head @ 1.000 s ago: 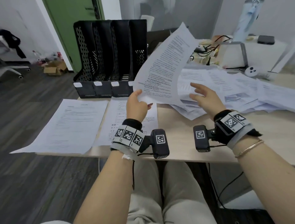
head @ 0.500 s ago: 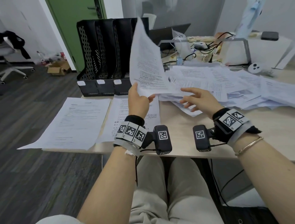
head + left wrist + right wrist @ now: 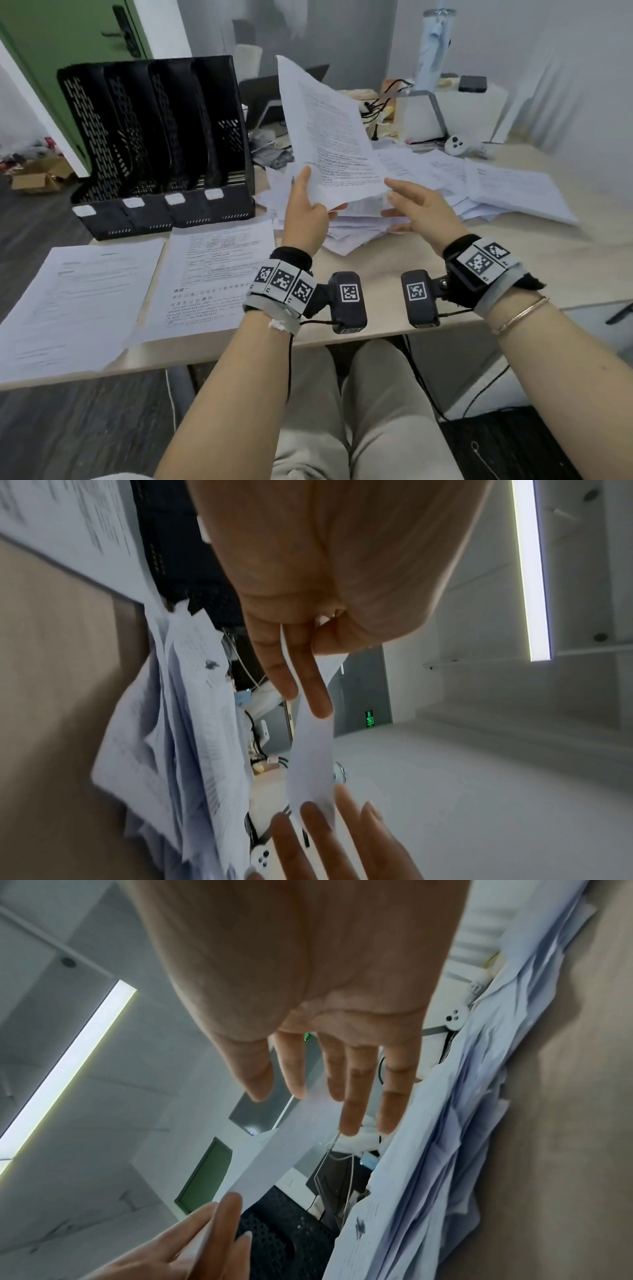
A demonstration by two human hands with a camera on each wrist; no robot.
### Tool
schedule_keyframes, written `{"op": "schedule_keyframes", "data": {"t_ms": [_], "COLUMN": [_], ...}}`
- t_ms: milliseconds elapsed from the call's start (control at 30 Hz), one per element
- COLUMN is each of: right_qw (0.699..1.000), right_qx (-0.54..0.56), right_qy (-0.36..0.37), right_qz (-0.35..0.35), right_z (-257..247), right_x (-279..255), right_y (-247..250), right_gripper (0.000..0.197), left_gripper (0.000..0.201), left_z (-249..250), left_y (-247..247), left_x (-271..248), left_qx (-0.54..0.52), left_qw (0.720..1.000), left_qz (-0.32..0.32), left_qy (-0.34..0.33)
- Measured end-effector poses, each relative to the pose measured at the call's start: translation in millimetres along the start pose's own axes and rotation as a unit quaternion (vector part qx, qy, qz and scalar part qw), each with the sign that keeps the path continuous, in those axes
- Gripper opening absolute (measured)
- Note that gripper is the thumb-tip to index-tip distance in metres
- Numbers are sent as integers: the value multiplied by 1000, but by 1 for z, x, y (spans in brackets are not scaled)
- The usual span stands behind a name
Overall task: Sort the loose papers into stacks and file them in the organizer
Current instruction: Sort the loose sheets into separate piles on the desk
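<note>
My left hand [image 3: 306, 205] pinches the lower left corner of a printed sheet [image 3: 329, 137] and holds it upright above the table; the left wrist view shows thumb and fingers [image 3: 301, 669] clamped on its edge. My right hand [image 3: 409, 205] is at the sheet's lower right corner with straight, spread fingers [image 3: 349, 1096]; I cannot tell whether it touches. The black four-slot organizer [image 3: 161, 137] stands at the back left. Two sorted stacks [image 3: 78, 301] [image 3: 212, 274] lie flat in front of it. The loose paper pile [image 3: 486, 185] spreads behind and right of my hands.
A laptop on a stand, cables and a white box [image 3: 421, 113] crowd the table's back. A small white controller [image 3: 457, 144] sits by the pile. The left stack overhangs the table's front edge [image 3: 376, 329]. My knees are under the table.
The left hand has turned the sheet from leaning right to upright and facing me. The right hand has lifted off the pile toward the sheet's lower right corner.
</note>
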State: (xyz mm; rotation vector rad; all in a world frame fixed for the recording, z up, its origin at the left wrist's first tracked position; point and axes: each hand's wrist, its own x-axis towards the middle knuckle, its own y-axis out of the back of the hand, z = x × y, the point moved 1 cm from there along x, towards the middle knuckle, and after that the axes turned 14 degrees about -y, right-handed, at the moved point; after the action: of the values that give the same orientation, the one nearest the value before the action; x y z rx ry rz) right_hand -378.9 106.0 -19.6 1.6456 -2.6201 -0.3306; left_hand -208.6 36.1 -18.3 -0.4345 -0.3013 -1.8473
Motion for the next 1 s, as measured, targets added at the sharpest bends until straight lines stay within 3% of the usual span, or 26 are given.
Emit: {"op": "schedule_keyframes", "data": {"t_ms": [300, 400, 600, 800, 1000], "right_qw": [978, 968, 965, 941, 915], "right_qx": [140, 151, 118, -54, -219], "right_qy": [-49, -43, -48, -97, -183], "right_qz": [148, 194, 231, 320, 284], "right_z": [25, 33, 49, 68, 74], "right_x": [8, 10, 12, 30, 50], "right_y": [80, 101, 133, 180, 195], "right_gripper": [18, 19, 23, 18, 23], "left_gripper": [65, 63, 52, 51, 49], "left_z": [-5, -11, -27, -39, -49], "left_y": [-71, -90, -119, -130, -129], "left_x": [0, 1, 13, 36, 60], "left_qx": [14, 13, 141, 162, 152], "left_qw": [994, 990, 972, 981, 985], "left_qz": [-105, -137, -180, -88, -33], "left_qy": [-6, 29, 62, 67, 70]}}
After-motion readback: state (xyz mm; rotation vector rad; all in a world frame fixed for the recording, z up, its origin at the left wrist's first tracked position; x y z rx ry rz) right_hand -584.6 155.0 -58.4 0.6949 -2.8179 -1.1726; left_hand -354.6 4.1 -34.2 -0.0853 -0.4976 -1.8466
